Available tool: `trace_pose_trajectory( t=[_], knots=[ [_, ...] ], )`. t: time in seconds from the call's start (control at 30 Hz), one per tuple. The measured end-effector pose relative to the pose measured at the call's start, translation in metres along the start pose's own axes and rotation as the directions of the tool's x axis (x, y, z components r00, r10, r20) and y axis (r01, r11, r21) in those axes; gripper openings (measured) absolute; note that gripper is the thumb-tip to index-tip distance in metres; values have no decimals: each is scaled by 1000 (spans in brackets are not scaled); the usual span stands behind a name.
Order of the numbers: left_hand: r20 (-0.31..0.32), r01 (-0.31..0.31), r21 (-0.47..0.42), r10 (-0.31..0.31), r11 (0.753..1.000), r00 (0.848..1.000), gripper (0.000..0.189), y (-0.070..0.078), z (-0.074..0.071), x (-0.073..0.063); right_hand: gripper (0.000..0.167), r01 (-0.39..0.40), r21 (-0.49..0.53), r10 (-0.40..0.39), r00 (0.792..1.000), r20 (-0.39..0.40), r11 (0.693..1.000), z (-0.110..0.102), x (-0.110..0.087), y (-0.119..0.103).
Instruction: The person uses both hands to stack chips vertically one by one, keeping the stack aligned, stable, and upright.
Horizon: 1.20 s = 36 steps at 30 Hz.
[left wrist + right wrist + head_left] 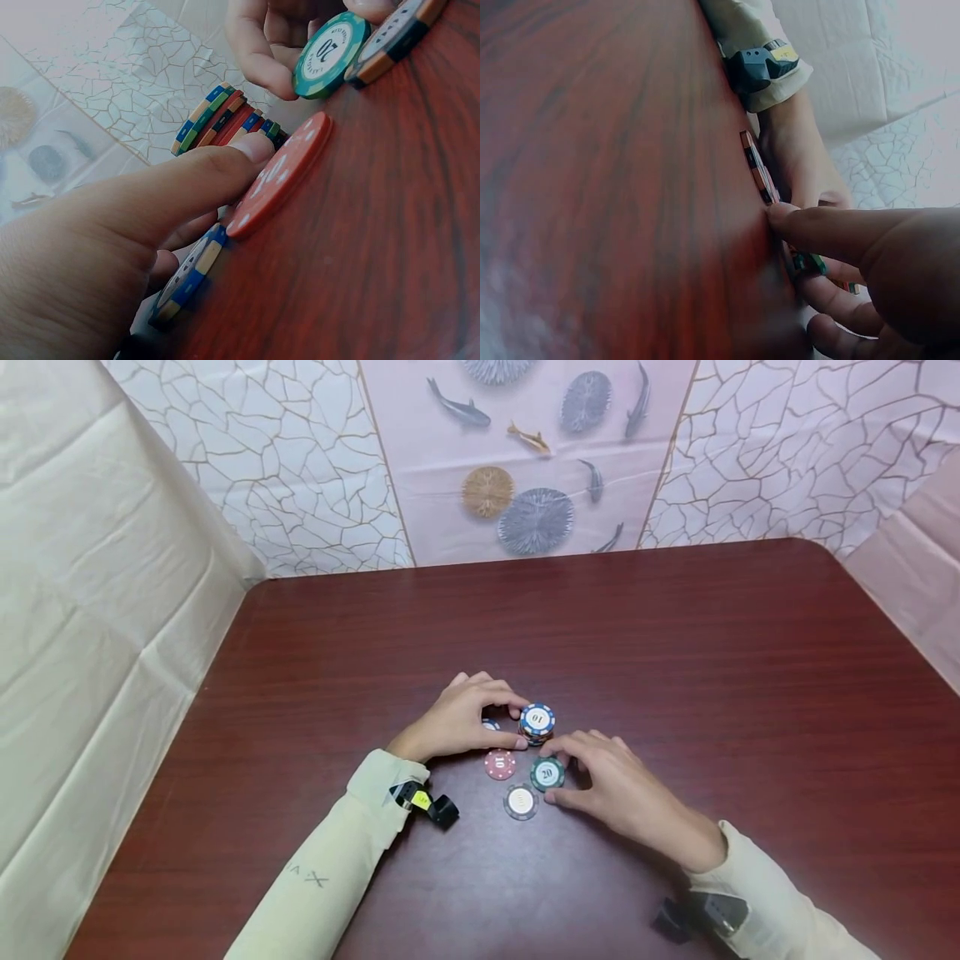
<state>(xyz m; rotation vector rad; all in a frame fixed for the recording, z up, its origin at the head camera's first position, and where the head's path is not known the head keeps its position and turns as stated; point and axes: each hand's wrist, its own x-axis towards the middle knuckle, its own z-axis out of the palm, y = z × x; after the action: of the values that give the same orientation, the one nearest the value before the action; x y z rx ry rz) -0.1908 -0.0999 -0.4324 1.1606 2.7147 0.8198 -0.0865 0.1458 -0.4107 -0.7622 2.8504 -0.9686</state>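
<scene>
A stack of poker chips [537,720], topped by a blue-and-white one marked 10, stands on the table. My left hand [468,714] holds this stack by its sides between thumb and forefinger. Just to its right, my right hand [611,781] pinches a green poker chip [547,774] marked 20 by the edges. In the left wrist view the green chip [331,56] shows its face, with fingers at its rim. A red chip [500,765] lies flat below the left thumb. Nearer me is a grey-looking chip [521,802]. A blue chip [491,725] is partly hidden under the left hand.
The dark red wooden table [360,643] spreads around the hands. Patterned cloth [307,460] hangs behind its far edge, and pale cloth [97,577] hangs along the left side. Each wrist wears a strapped black device [442,811].
</scene>
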Motion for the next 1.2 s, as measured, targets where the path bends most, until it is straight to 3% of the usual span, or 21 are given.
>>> trace_pose_trajectory(
  t=[0.37,0.87,1.2],
  knots=[
    [-3,-10,6,10,1000,1000,48,-2,1,1,40,77,78,-71,994,-81,994,-11,2,-1],
    [-10,-3,-19,3,1000,1000,46,0,0,-1,37,9,131,12,987,-159,991,-21,22,0],
    [-16,-25,-2,25,1000,1000,44,1,-2,-1,36,-57,167,82,986,-148,984,-17,39,3]
  ],
)
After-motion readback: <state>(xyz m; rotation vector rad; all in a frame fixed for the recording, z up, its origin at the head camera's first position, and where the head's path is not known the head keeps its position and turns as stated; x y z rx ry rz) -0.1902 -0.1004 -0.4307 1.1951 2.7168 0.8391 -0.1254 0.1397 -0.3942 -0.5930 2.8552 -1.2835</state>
